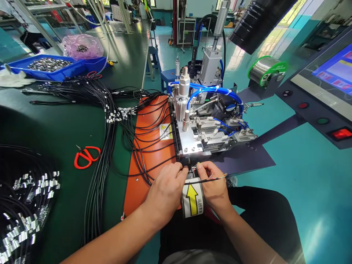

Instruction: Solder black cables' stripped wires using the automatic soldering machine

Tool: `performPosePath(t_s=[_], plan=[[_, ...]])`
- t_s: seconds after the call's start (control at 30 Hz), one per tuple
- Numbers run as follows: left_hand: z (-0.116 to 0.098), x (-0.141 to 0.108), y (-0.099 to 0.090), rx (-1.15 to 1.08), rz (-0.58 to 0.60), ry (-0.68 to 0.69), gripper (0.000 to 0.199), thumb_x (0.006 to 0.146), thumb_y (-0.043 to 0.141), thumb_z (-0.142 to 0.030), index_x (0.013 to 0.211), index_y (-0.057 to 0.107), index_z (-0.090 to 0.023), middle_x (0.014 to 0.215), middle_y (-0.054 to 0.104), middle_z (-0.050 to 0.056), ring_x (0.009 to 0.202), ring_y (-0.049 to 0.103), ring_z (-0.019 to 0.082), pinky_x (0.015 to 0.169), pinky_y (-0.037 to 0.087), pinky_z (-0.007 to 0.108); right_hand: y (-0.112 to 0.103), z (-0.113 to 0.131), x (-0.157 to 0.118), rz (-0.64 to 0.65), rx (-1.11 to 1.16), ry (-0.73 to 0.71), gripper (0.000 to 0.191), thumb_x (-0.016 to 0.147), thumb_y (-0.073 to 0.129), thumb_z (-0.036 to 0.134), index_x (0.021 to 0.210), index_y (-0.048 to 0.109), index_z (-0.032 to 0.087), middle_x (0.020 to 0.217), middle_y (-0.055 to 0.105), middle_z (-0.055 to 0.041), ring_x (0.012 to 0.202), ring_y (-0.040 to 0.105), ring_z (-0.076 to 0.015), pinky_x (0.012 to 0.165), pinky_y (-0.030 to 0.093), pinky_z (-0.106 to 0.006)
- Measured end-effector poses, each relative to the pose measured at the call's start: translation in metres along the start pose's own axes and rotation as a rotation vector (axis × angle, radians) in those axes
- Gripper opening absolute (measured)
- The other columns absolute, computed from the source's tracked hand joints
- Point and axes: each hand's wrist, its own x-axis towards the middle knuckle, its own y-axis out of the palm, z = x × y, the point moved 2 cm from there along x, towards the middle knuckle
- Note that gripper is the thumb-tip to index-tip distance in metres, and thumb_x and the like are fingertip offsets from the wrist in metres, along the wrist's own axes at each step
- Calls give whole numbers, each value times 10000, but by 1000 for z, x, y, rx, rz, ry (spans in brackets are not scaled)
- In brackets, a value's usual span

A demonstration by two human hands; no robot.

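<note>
My left hand (pixel 167 185) is closed at the front of the machine, its fingertips near the machine's low feed slot. From beneath it a black cable (pixel 203 180) runs to the right, ending in thin stripped coloured wires. On the other side, my right hand (pixel 216 187) has thumb and forefinger pinched together close to the slot; whatever is between them is too small to make out. Below the cable, between both hands, sits a white roller (pixel 193 211) with a yellow arrow. The metal machine (pixel 189 141) with blue air hoses stands just ahead.
Many black cables (pixel 101 176) with silvery ends lie across the green table (pixel 71 128) and orange plate (pixel 151 128). Red-handled snips (pixel 87 157) lie left. A blue tray (pixel 63 75) holds small metal parts. A solder spool (pixel 265 71) and control panel (pixel 310 110) stand right.
</note>
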Motion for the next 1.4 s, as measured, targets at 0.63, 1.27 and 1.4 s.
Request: performPosePath(t_s=[0.63, 1.27, 1.4], plan=[[4, 2, 2, -52, 44, 36, 224, 798, 512, -34, 945, 641, -142, 887, 603, 81, 816, 560, 226, 749, 532, 388, 1, -2, 2, 28, 26, 46, 346, 883, 567, 492, 759, 608, 173, 675, 581, -11, 595, 482, -138, 572, 407, -254], [13, -5, 12, -269, 109, -81, 669, 503, 542, 24, 1132, 578, -202, 1073, 543, 48, 942, 529, 218, 799, 512, 352, -16, 12, 1, 265, 100, 177, 308, 813, 663, 410, 694, 684, 127, 639, 565, -13, 584, 445, -124, 521, 341, -243], [13, -4, 13, -251, 101, -69, 629, 523, 533, 29, 1105, 590, -204, 1035, 549, 42, 917, 523, 208, 780, 504, 334, -17, 10, 5, 270, 3, 116, 259, 801, 652, 363, 693, 690, 131, 607, 539, -6, 570, 428, -126, 507, 320, -248]])
